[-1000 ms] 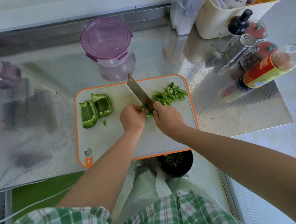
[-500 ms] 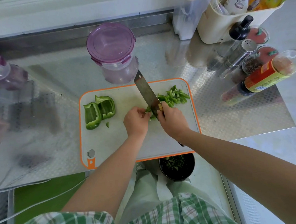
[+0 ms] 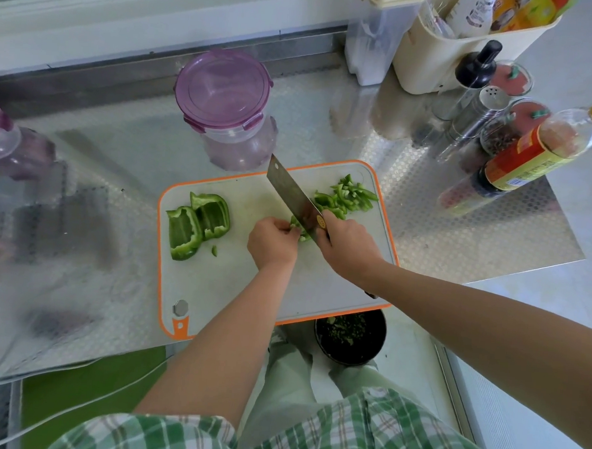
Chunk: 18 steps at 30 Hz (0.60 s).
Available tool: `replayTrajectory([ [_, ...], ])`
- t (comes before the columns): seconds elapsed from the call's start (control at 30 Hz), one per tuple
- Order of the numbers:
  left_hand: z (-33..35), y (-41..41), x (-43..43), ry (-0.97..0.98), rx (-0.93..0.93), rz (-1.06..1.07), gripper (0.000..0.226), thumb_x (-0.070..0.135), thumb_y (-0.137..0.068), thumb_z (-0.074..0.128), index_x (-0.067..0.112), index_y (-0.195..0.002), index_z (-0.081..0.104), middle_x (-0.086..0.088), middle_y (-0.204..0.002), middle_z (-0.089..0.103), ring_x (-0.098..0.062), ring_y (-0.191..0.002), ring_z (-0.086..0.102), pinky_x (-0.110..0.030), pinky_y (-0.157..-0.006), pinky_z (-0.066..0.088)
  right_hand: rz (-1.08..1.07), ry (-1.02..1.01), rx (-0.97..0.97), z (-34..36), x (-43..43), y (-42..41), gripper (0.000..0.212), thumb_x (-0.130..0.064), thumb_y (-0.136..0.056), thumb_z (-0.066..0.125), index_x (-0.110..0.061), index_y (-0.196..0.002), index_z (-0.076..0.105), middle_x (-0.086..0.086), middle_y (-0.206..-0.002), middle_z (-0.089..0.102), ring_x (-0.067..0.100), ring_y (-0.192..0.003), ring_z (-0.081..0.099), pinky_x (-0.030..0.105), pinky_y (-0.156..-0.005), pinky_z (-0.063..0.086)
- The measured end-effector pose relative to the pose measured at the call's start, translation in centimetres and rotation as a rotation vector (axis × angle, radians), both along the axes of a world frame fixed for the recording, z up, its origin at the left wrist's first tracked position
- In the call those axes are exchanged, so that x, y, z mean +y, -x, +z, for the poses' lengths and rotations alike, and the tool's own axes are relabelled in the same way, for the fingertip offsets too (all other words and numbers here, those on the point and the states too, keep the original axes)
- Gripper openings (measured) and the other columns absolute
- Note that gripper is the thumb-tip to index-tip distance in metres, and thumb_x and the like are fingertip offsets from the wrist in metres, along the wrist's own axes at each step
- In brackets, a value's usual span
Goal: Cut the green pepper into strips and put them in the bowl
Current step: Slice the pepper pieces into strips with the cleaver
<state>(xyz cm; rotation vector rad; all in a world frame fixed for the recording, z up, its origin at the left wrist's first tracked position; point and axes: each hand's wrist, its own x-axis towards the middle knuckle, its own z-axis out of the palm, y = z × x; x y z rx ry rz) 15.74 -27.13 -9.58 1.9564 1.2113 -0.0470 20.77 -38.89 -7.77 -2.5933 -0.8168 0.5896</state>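
Here, a pepper piece [image 3: 296,228] is being pinned near the middle of the cutting board [image 3: 236,290] by the left hand [image 3: 273,243], whose fingertips are curled down onto it. A cleaver [image 3: 291,195] is being gripped at the handle by the right hand [image 3: 348,249], and its blade is being set against the piece just beside the left fingers. Cut strips [image 3: 349,194], thin and bright green, are being kept in a loose heap at the board's far right corner. Two large glossy pepper sections [image 3: 198,224] are lying touching each other at its left. A dark bowl [image 3: 356,358] holding small green bits is being partly covered by the board's near edge. Behind the board, on the metal counter [image 3: 458,239], a purple-lidded tub [image 3: 226,93] is standing; its contents cannot be told. Bottles and packets are being held in a cream caddy [image 3: 430,63] at the far right.
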Motion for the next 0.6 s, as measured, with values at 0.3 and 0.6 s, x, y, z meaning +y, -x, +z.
replayTrajectory([
  [0.3,-0.3,0.0,0.1,0.009,-0.012,-0.001,0.017,0.022,-0.085,0.07,0.011,-0.096,0.075,-0.004,-0.099,0.073,-0.023,-0.096,0.065,-0.022,-0.069,0.035,0.021,0.045,-0.004,-0.3,0.5,0.3,0.014,-0.022,-0.1,0.037,-0.015,-0.088,0.035,0.007,-0.066,0.048,0.03,-0.058,0.048,0.033,-0.05,0.034],
  [0.6,-0.7,0.5,0.1,0.079,-0.069,0.023,0.014,0.02,-0.083,0.073,0.009,-0.091,0.074,-0.006,-0.091,0.074,-0.024,-0.085,0.069,-0.025,-0.069,0.044,-0.035,0.034,-0.042,-1.1,1.6,-0.3,0.014,-0.023,-0.101,0.037,-0.01,-0.097,0.042,0.009,-0.072,0.051,0.031,-0.062,0.049,0.035,-0.052,0.036],
])
